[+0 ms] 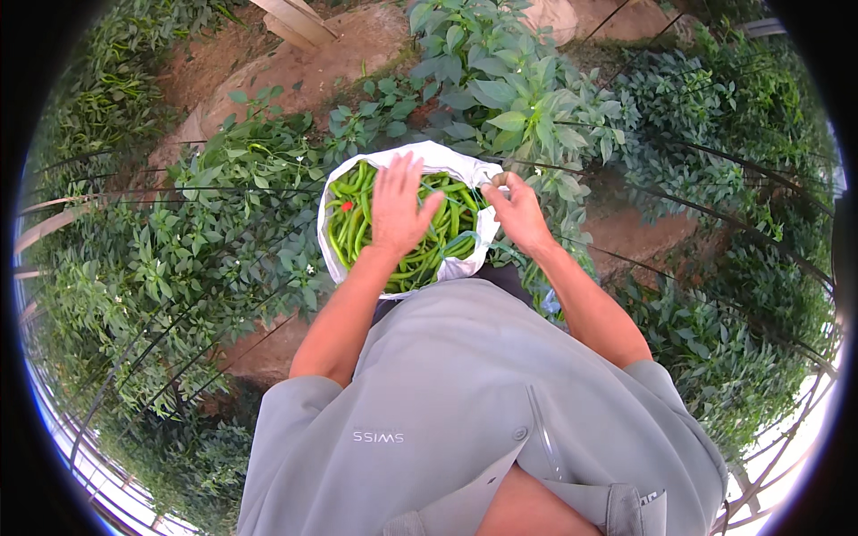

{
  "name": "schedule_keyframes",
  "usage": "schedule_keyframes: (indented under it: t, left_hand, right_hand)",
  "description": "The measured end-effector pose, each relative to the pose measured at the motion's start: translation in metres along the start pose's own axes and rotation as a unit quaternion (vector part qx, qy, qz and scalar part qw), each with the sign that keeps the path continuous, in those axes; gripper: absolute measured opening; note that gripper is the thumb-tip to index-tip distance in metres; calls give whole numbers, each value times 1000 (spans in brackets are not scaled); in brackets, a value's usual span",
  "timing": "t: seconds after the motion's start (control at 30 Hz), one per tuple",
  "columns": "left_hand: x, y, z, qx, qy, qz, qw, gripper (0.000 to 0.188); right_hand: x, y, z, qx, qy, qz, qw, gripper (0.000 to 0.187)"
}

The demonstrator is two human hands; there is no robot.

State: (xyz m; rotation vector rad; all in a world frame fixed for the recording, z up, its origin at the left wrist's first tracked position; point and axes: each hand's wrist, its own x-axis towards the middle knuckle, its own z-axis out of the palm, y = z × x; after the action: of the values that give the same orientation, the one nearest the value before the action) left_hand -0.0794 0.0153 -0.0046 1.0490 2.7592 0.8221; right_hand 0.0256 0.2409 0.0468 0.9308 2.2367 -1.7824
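In front of me stands a white sack [325,223] with its mouth wide and its rim folded over. Long green chili peppers [357,210] fill it, with a small red spot among them at the left. My left hand [400,207] lies over the peppers, fingers stretched toward the far rim and thumb apart. At the right side of the rim, my right hand [518,210] has its fingers curled in a pinch at the sack's edge. A thin green string [458,239] runs over the peppers near that edge.
Leafy pepper plants [241,179] crowd the left, and more plants [697,116] grow at the right. Dark lines [715,223] stretch across both sides. Bare brown soil [268,76] shows at the far left, near a wooden post [299,22]. Something blue [550,304] lies beside my right forearm.
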Motion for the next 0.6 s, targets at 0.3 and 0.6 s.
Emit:
schedule_keyframes:
  t: [0.3,0.6]
  left_hand:
    - [62,-19,-62,-16,-12,-140,990,34]
    - [104,-43,-34,27,-237,-156,959,57]
  right_hand:
    - [-3,-1,44,-327,-116,-43,937,38]
    - [5,-7,35,-334,-191,-50,922,47]
